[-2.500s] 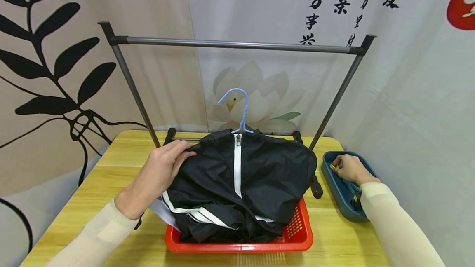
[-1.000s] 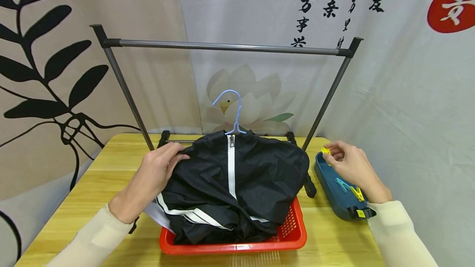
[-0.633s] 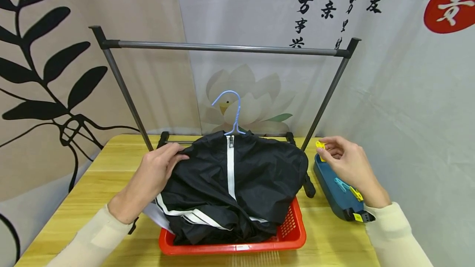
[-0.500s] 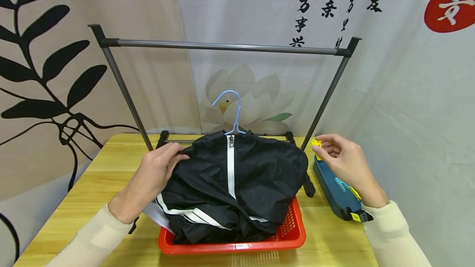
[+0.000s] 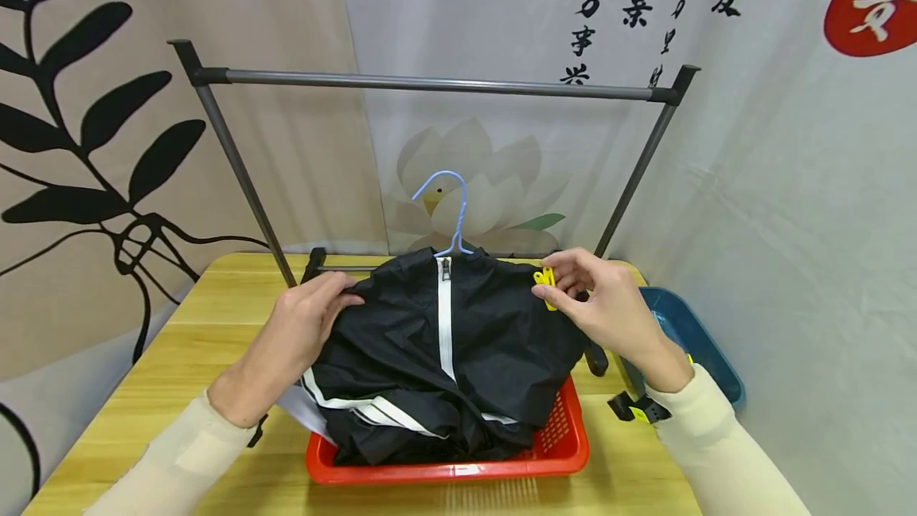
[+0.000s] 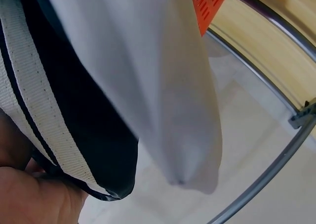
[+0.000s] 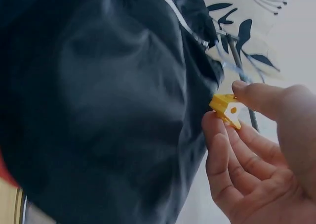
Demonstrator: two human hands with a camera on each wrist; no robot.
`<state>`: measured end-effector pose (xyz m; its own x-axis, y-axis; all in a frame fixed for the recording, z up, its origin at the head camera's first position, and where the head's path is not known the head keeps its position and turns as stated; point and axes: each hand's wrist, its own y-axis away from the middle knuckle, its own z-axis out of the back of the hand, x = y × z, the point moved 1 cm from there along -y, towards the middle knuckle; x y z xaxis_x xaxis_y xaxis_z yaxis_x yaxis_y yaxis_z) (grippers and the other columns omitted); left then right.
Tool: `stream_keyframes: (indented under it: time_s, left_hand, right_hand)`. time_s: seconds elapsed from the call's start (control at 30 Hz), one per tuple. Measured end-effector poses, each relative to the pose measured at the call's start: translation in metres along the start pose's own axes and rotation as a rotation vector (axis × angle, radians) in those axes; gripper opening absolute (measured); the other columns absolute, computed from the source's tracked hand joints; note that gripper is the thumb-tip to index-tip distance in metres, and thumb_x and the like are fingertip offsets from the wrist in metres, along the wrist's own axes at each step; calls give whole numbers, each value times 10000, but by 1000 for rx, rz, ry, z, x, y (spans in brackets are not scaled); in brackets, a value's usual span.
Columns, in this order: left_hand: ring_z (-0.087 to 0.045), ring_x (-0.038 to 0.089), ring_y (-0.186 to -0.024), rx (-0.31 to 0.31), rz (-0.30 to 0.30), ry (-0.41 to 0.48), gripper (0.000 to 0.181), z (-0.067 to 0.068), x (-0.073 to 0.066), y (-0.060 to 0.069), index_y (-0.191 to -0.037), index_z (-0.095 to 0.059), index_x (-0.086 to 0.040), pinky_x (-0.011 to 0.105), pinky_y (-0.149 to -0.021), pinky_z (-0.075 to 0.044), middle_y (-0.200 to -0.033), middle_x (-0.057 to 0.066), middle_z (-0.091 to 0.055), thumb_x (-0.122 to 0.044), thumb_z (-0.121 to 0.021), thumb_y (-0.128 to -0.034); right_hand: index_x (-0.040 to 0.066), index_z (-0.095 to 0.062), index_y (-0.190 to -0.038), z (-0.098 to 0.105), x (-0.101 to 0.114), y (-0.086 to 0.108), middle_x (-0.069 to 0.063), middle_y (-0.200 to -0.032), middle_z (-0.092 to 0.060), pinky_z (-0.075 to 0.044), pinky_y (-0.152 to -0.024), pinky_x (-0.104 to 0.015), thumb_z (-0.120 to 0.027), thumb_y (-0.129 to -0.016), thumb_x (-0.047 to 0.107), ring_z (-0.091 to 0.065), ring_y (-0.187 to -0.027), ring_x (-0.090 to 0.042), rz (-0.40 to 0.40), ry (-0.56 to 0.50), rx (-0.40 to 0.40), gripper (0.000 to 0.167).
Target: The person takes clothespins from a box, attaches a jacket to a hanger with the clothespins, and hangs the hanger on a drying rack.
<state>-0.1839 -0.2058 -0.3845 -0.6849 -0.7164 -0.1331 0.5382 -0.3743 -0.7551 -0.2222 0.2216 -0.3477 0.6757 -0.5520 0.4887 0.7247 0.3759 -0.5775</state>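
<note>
A black zip jacket [image 5: 509, 333] with white stripes hangs over a blue hanger [image 5: 462, 205], whose hook stands up at the collar. My left hand [image 5: 304, 333] pinches the jacket's shoulder at the left; in the left wrist view, thumb and fingers hold the striped black cloth [image 6: 74, 110]. Between the thumb and fingertips of my right hand [image 5: 609, 301] is a yellow clothespin [image 5: 550, 275], by the other shoulder. In the right wrist view the clothespin [image 7: 224, 105] lies close against the cloth; whether it bites on it I cannot tell.
Beneath the jacket stands a red basket [image 5: 458, 474], with pale grey cloth [image 5: 304, 406] at its left. A grey rack bar [image 5: 430, 84] spans above and behind. Right of the basket, a blue tray [image 5: 723, 357] sits partly behind my right arm.
My right hand has lifted the yellow clothespin from the blue tray and carried it left to the jacket's right-hand shoulder. The left hand has kept its grip on the jacket.
</note>
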Motion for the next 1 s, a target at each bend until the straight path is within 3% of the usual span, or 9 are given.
stream_keyframes:
  time_s: [0.27, 0.43, 0.8, 1.0]
  left_hand:
    - [-784, 198, -857, -8, -26, -1, 330, -2, 1, -2, -1103, -748, -38, 388, -744, -676, -1006, 91, -786, 169, -898, -895]
    - [-780, 205, -837, -6, -28, -13, 284, -3, 0, -2, -1095, -742, -25, 402, -722, -677, -990, 109, -783, 141, -894, -922]
    - [-799, 239, -881, -13, 35, -7, 218, -3, -4, 0, -1085, -758, -29, 472, -762, -692, -1004, 111, -800, 62, -907, -955]
    - [-800, 249, -876, -15, 52, -11, 216, -3, -6, -1, -1062, -753, -37, 481, -775, -702, -999, 112, -805, 46, -917, -949]
  right_hand:
    - [75, -789, -1322, -18, 30, -21, 14, -1038, -832, -643, -796, -254, -918, -1018, 122, -734, -865, -86, 93, -26, 84, 334]
    - [43, -781, -1346, -28, 45, -31, -19, -1105, -851, -673, -831, -277, -893, -1023, 107, -761, -897, -111, 142, -56, 117, 348]
    - [4, -793, -1326, -51, 78, -61, -64, -1161, -849, -701, -939, -292, -890, -1019, 79, -827, -979, -136, 300, -141, 157, 331]
    - [-2, -802, -1271, -69, 96, -77, -88, -1157, -853, -693, -924, -269, -931, -994, 67, -836, -966, -146, 392, -200, 151, 313]
